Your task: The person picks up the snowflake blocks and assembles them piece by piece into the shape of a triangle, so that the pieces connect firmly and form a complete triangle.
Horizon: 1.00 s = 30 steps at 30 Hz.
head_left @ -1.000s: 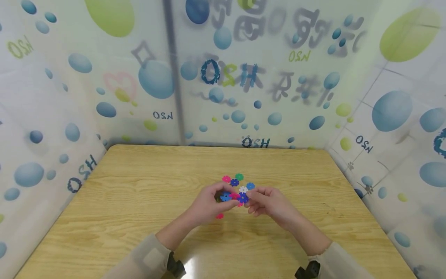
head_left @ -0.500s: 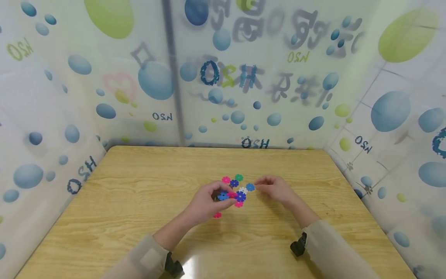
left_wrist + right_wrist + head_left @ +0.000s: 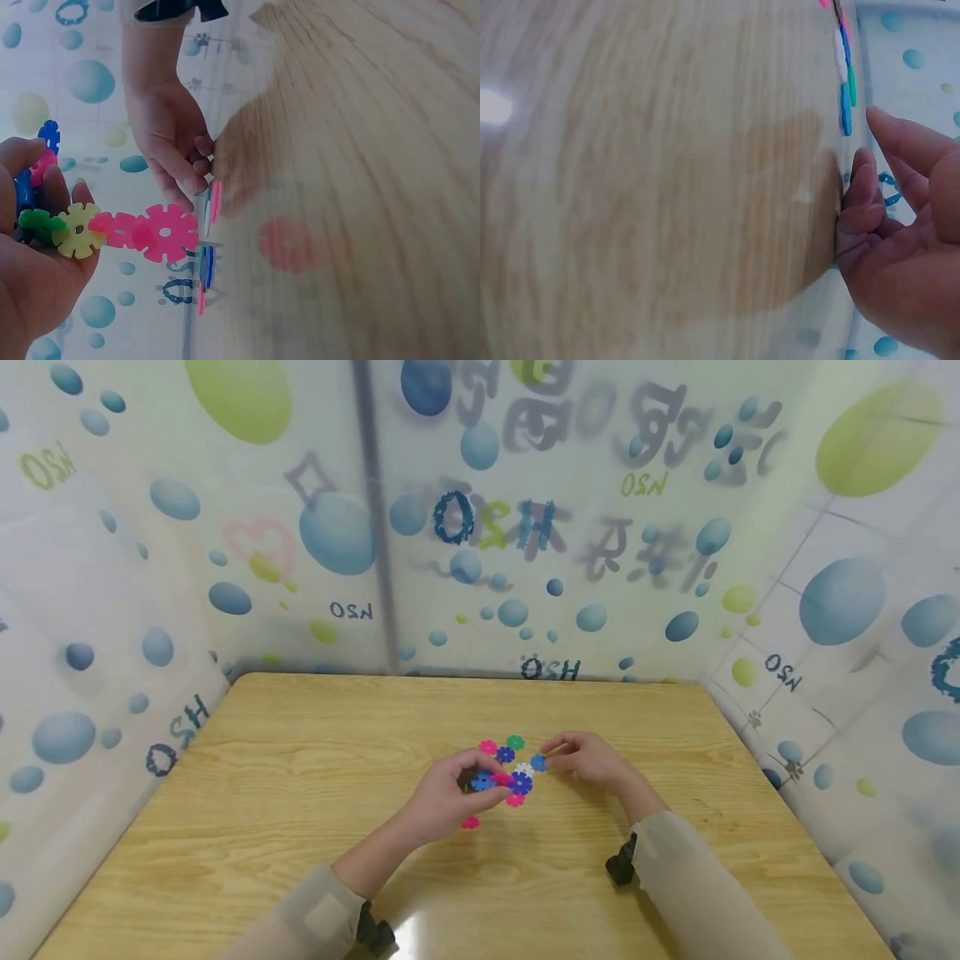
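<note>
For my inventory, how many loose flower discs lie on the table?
6: pink disc, green disc, dark blue disc at the back; white disc nearer; light blue disc by the right hand; second pink disc nearest. The left hand may hide more.

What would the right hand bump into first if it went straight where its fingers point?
Probably the light blue flower piece, close by the right hand; I can't tell whether they touch.

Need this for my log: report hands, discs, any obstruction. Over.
Left hand: holding linked flower-shaped discs. Right hand: beside light-blue disc, not gripping it. No obstruction seen between right hand and that disc.
</note>
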Each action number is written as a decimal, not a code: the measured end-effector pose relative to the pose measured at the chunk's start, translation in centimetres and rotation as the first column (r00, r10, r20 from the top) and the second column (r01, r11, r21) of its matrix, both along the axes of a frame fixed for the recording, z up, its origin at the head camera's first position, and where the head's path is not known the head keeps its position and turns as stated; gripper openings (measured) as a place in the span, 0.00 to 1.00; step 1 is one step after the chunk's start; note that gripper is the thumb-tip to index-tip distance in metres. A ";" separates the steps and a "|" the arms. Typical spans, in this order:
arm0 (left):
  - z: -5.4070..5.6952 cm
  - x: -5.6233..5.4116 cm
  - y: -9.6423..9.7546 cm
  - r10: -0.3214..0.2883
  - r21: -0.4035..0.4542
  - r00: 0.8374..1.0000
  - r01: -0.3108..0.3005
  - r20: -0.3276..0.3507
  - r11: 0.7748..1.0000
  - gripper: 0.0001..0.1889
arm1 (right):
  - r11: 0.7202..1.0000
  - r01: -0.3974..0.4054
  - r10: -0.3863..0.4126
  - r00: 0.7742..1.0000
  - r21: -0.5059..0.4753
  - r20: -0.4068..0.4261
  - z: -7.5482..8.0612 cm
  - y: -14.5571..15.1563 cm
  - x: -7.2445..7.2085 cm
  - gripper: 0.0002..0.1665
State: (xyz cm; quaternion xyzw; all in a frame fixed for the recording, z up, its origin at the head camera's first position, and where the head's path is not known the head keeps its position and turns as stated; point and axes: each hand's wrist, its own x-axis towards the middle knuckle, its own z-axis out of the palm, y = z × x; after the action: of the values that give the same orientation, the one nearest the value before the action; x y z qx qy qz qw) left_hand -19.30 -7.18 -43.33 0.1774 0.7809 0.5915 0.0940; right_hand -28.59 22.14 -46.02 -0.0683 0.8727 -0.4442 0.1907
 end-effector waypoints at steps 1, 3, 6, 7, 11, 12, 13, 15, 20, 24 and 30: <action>0.0 0.0 0.0 -0.001 0.002 1.000 0.001 0.001 1.000 0.12 | 1.000 -0.004 0.004 1.000 0.007 0.000 0.0 0.0 0.0 0.18; 0.1 0.1 0.0 -0.001 0.002 1.000 0.001 0.001 1.000 0.12 | 1.000 -0.012 0.013 1.000 0.026 -0.010 -0.1 -0.1 0.0 0.18; 0.1 0.1 0.0 -0.003 0.006 1.000 0.003 0.001 1.000 0.12 | 0.999 -0.018 0.020 0.999 0.048 -0.034 -0.4 -0.3 -0.1 0.18; 0.2 0.1 0.0 -0.004 0.005 1.000 0.004 0.000 1.000 0.12 | 0.999 -0.020 0.022 0.999 0.051 -0.044 -0.4 -0.3 -0.1 0.18; 0.2 0.1 0.1 -0.006 0.008 1.000 0.006 0.006 1.000 0.12 | 0.998 -0.016 0.021 0.996 0.068 -0.081 -0.6 -0.6 0.0 0.16; 0.2 0.1 0.1 -0.006 0.009 1.000 0.006 0.007 1.000 0.13 | 0.997 -0.012 0.019 0.996 0.072 -0.088 -0.6 -0.7 0.1 0.16; 0.2 0.1 0.1 -0.007 0.010 1.000 0.007 0.009 1.000 0.13 | 0.997 -0.014 0.022 0.995 0.078 -0.095 -0.6 -0.8 0.1 0.15; 0.2 0.2 0.1 -0.006 0.010 1.000 0.006 0.013 1.000 0.13 | 0.996 -0.019 0.029 0.994 0.091 -0.109 -0.6 -1.0 0.2 0.15; 0.2 0.2 0.1 0.001 -0.005 1.000 -0.001 0.001 1.000 0.13 | 0.994 -0.021 0.033 0.993 0.103 -0.114 -0.6 -1.2 0.2 0.15; 0.2 0.1 0.1 -0.001 -0.008 1.000 0.001 -0.016 1.000 0.12 | 0.994 -0.019 0.031 0.994 0.106 -0.107 -0.6 -1.2 0.2 0.16; 0.0 0.0 0.2 -0.007 0.008 1.000 0.007 -0.004 1.000 0.12 | 0.996 -0.003 0.009 0.997 0.084 -0.071 -0.5 -1.2 0.3 0.17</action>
State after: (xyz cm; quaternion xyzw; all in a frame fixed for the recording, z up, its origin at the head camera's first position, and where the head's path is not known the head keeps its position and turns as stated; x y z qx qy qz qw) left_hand -19.26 -7.02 -43.32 0.1818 0.7780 0.5940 0.0939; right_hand -28.31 20.90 -46.49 -0.0784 0.8967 -0.4037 0.1636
